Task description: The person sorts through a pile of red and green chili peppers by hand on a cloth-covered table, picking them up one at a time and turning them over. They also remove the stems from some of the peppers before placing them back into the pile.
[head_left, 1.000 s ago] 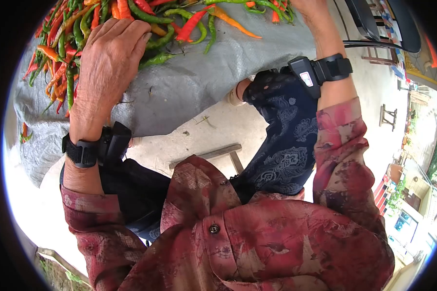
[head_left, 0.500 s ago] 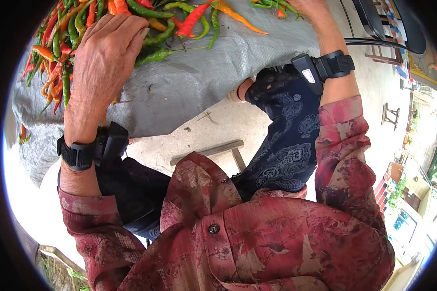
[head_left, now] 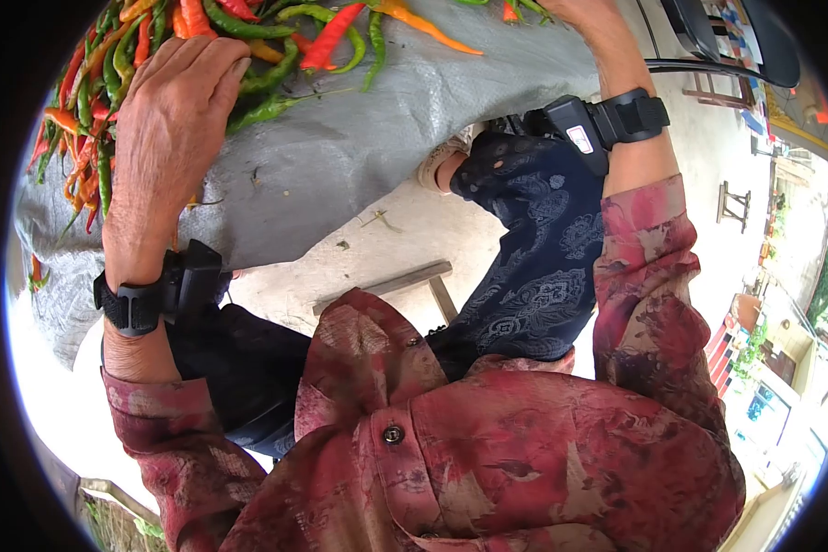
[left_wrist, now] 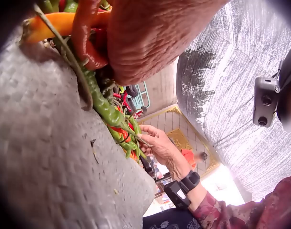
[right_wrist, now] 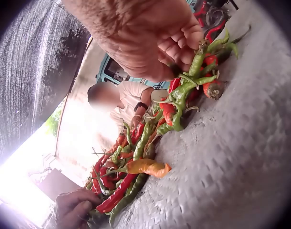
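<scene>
Long red, green and orange chili peppers (head_left: 78,87) lie heaped on a grey woven sheet (head_left: 368,152). My left hand (head_left: 170,115) rests on the near side of the heap, back up and fingers bent down among the peppers. In the right wrist view, its thumb and fingers grip chili peppers at the heap's edge. Past the top edge of the head view reach the fingers of my right hand (head_left: 593,11). The left wrist view shows this right hand (left_wrist: 157,143) pinching at a small bunch of green and red chili peppers (left_wrist: 131,138).
A single orange chili pepper (right_wrist: 148,167) sticks out over the sheet. Across the heap, another person (right_wrist: 128,102) reaches toward the peppers. A black chair (head_left: 699,41) stands at the right. A wooden bench (head_left: 386,285) is on the floor between my legs.
The head view has shifted, so the heap and my left hand appear farther left. My left hand keeps its place on the peppers, while the right stays by its small bunch.
</scene>
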Demonstrator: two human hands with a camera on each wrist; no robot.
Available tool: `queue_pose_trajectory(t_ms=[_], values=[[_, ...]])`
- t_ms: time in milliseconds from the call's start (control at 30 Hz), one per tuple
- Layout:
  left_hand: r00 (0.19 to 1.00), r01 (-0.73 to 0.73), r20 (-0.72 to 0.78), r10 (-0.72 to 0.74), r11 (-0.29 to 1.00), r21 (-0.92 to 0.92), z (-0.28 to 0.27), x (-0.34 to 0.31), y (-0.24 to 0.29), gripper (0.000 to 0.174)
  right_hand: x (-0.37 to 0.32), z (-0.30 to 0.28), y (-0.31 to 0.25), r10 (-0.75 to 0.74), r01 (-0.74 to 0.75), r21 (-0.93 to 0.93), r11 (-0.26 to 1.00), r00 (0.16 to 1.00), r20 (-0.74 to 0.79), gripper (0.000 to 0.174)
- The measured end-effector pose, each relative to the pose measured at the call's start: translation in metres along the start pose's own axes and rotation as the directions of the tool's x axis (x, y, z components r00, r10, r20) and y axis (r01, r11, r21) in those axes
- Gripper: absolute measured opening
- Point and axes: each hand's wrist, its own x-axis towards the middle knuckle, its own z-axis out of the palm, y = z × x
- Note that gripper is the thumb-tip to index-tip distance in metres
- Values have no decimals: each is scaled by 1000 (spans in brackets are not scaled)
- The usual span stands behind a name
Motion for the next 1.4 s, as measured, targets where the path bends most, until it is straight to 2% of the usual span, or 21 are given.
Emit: queue_pose_trajectory(t_ms=[67,200,400,467,533,733,800,833,867,933,967,1000,1033,1100,1133,1200,1267,1333,1367,1400], values=[[1000,9,26,-9,1000,-7,-1,1,1,12,2,-3,-3,38,-39,18,999,997,71,38],[999,27,33,-26,999,-37,-2,0,1,13,1,0,-4,66,-66,-3,998,996,55,39],[999,31,35,-29,999,-43,-2,0,0,14,3,1,1,9,-9,10,1000,999,35,37],[999,42,33,-41,998,-44,-2,-1,-1,15,4,-5,-3,51,-55,24,998,991,127,37],[998,54,34,-53,997,-47,-4,-1,2,15,3,-3,-2,50,-52,14,999,993,109,36],[991,115,-79,-105,985,126,-15,2,12,23,1,2,0,54,-56,53,997,997,50,35],[933,177,-327,-148,982,60,-17,10,20,29,2,3,2,34,-36,90,995,999,18,34],[933,174,-329,-145,983,62,-17,13,24,29,2,1,-1,52,-57,90,994,997,63,34],[877,210,-423,-229,973,-91,-17,16,28,31,3,-1,-2,68,-78,89,993,992,107,35],[726,219,-546,-418,893,-393,-15,21,38,36,4,1,-1,68,-76,85,993,994,90,35],[653,207,-549,-522,820,-534,-16,25,46,41,4,2,0,70,-76,80,994,994,78,34],[653,205,-550,-520,821,-533,-16,28,53,41,5,2,2,70,-77,82,994,995,76,34],[538,204,-557,-633,739,-642,-16,31,61,41,6,2,3,54,-61,75,995,994,90,35],[501,219,-471,-726,633,-743,-22,40,84,50,6,2,3,38,-45,69,997,994,105,35],[501,219,-471,-726,633,-743,-16,40,95,50,5,0,0,64,-74,86,994,991,118,37],[657,76,-440,-612,634,-769,24,17,123,53,5,2,1,90,-104,101,989,987,132,38],[780,-66,-415,-468,598,-799,64,-3,157,56,5,-4,-2,91,-107,112,988,986,140,39],[859,-160,-347,-376,445,-881,58,37,221,62,6,-7,-2,97,-117,124,985,983,159,39],[894,-180,-285,-346,306,-935,45,75,274,68,5,-10,-2,100,-124,135,983,980,169,40],[885,-245,-397,-242,483,-841,49,83,289,71,3,-12,-1,96,-123,144,982,979,181,40]])
